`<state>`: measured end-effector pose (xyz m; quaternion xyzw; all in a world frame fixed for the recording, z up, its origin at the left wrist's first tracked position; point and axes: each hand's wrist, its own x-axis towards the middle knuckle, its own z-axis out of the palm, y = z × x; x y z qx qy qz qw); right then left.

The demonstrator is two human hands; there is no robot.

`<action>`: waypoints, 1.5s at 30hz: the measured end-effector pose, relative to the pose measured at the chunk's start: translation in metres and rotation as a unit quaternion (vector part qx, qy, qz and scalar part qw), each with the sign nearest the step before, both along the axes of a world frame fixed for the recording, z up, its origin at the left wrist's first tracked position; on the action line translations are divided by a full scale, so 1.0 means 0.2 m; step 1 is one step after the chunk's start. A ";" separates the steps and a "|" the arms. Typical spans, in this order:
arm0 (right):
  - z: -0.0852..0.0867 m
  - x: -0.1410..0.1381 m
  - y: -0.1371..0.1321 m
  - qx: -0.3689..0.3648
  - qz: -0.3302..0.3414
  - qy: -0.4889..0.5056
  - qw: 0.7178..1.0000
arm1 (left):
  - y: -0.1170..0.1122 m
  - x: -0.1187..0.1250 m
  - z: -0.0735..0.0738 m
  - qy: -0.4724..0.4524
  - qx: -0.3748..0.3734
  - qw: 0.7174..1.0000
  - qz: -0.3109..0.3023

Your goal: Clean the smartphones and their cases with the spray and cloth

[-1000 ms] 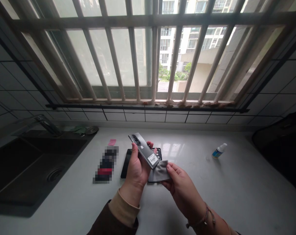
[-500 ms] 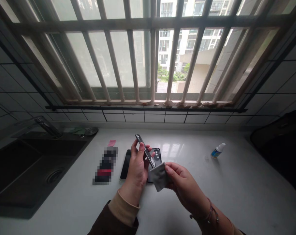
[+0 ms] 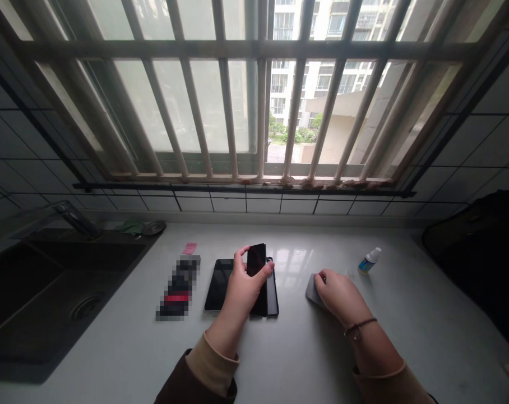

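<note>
Left hand (image 3: 245,287): clamped on a dark smartphone (image 3: 257,260), thumb and fingers around its long sides, top end standing clear above the fingers, black glass face showing.

Right hand (image 3: 341,295): palm down on the white countertop (image 3: 305,359), fingers over a grey microfibre cloth (image 3: 314,292); pinch or plain rest not determinable. Braided bracelet (image 3: 357,329) on the wrist.

Hands: well apart, no shared hold.

Smartphone position: in the left hand, low over a black phone case (image 3: 273,294), lower end hidden by the hand; seating in the case not determinable.

Under and beside left hand: flat black glass-faced slab (image 3: 217,285), exact kind unclear, touching the case's near side.

Further left of left hand: pixelated packet (image 3: 179,289), pink slip (image 3: 189,248), dark steel sink (image 3: 65,292).

Beyond right hand: small spray bottle (image 3: 369,261), blue label, upright.

Handling, in judgement: edge grip sound, keeping skin off the glass. Squareness of phone to case worth confirming, with cloth kept within reach and dust kept off the face.
</note>
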<state>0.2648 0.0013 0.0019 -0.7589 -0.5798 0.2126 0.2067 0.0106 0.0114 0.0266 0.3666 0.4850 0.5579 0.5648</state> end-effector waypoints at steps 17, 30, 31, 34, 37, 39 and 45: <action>-0.05 -0.47 -0.18 0.004 0.119 0.389 0.913 | 0.02 0.06 -0.10 0.382 0.001 0.923 -0.045; -0.20 -0.48 -0.10 0.015 0.063 0.385 0.921 | 0.00 0.02 -0.05 0.635 0.022 0.769 -0.067; -0.19 -0.48 -0.11 0.018 0.062 0.369 0.927 | 0.00 0.02 -0.05 0.645 0.014 0.760 -0.071; -0.17 -0.49 -0.11 0.039 0.068 0.286 0.955 | 0.00 0.03 -0.05 0.660 -0.001 0.747 -0.081; -0.15 -0.48 -0.11 0.063 0.083 0.178 0.978 | 0.01 0.03 -0.06 0.662 -0.001 0.744 -0.086; -0.14 -0.48 -0.11 0.065 0.095 0.131 0.985 | 0.01 0.03 -0.06 0.664 0.000 0.742 -0.088; -0.11 -0.49 -0.11 0.044 0.110 0.094 0.988 | 0.01 0.03 -0.06 0.668 0.001 0.739 -0.090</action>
